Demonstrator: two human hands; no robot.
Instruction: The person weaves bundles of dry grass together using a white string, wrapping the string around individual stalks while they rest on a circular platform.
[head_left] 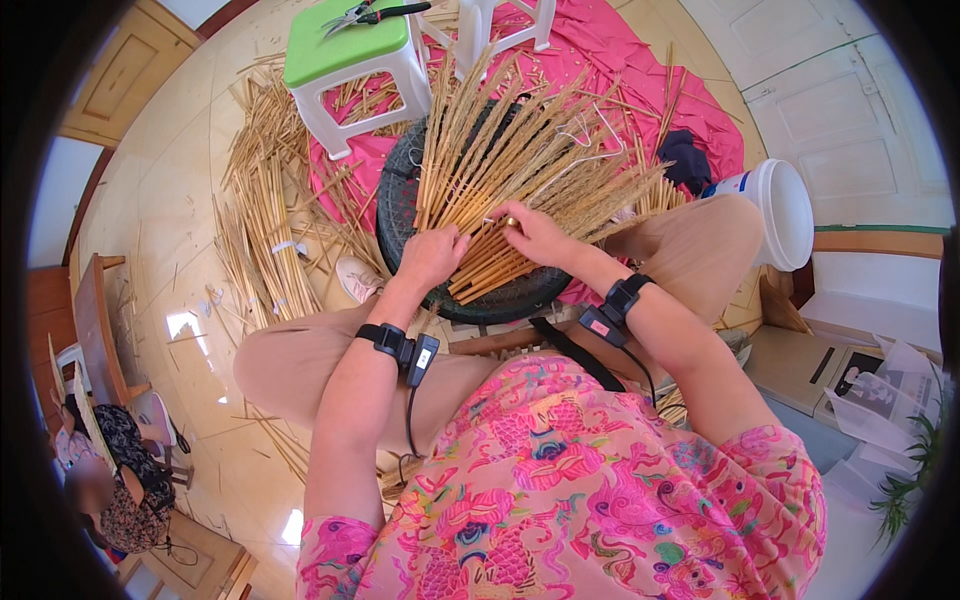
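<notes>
Dried grass stalks (480,205) with feathery heads fan out before me, their cut ends toward me. They lie over a round black rubbery base (402,185) between my knees. My left hand (430,255) is closed at the left side of the stalks' lower part, its fingertips partly hidden. Bent over the middle of the fan, my right hand (538,236) pinches at a short white string (489,220); a ring is on one finger. More white cord (580,158) lies loosely across the heads on the right.
A green-topped white stool (345,45) holds black-handled pruning shears (365,14). Bundled stalks (275,240) lie on the tiles at left. Pink sheeting (690,90) covers the floor ahead. A white bucket (785,215) stands at right. Another person (130,470) sits at far left.
</notes>
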